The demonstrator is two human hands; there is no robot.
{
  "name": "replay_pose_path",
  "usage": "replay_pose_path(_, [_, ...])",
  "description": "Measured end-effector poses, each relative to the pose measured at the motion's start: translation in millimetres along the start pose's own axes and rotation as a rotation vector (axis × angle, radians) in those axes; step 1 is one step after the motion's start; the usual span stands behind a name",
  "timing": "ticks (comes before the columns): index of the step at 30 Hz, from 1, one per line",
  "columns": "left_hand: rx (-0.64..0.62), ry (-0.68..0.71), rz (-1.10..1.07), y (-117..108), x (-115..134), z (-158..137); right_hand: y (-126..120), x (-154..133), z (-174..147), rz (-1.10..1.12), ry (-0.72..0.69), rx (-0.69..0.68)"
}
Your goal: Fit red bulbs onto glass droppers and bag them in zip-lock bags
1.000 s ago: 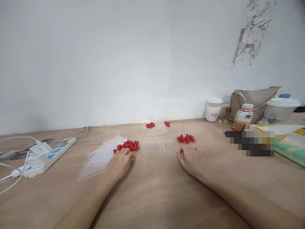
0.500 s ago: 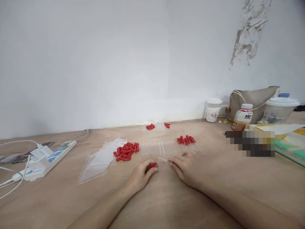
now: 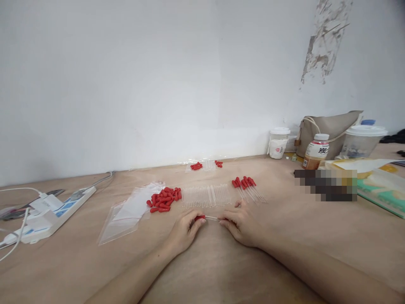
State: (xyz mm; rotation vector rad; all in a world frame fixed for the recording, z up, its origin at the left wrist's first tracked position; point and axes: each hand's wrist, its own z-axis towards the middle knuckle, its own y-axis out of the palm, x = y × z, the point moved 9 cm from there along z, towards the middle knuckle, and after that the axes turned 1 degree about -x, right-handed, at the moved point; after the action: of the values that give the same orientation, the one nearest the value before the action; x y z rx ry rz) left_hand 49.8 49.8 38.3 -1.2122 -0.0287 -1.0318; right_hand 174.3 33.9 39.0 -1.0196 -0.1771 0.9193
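In front of the tube row point(image 3: 205, 196), the left hand point(image 3: 184, 229) pinches a red bulb point(image 3: 200, 217), the right hand point(image 3: 242, 226) a clear tube point(image 3: 211, 218); align both, pressing gently.

A bottle point(image 3: 316, 152) reads "炭"; a cup point(image 3: 279, 142) bears an illegible red mark point(image 3: 277, 150).

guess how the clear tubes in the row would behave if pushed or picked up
The clear tubes look thin, so each is probably light. Their narrow, seemingly round shafts may roll if pushed. The held tube at the red cap shows no bend, so they're likely stiff.
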Motion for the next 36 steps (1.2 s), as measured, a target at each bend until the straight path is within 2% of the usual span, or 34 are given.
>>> replay_pose_path(6, [-0.108,0.133,0.077,8.1,15.0,-2.0,-2.5,5.4,1.2,-0.01,-0.042,-0.049])
replay_pose_path(10, [-0.151,0.168,0.107,13.3,18.6,-1.6,-1.0,8.0,0.4,-0.083,-0.083,-0.011])
replay_pose_path(18, [-0.079,0.211,0.202,13.0,18.4,-1.7,1.4,-0.5,-2.9,-0.247,-0.141,0.061])
replay_pose_path(25, [-0.108,0.262,0.269,16.3,20.3,-4.0,7.5,-6.1,-2.1,-0.208,-0.067,0.02])
replay_pose_path(36, [-0.159,0.31,0.304,18.9,23.4,-3.1,9.6,-10.6,3.7,-0.153,-0.065,0.005])
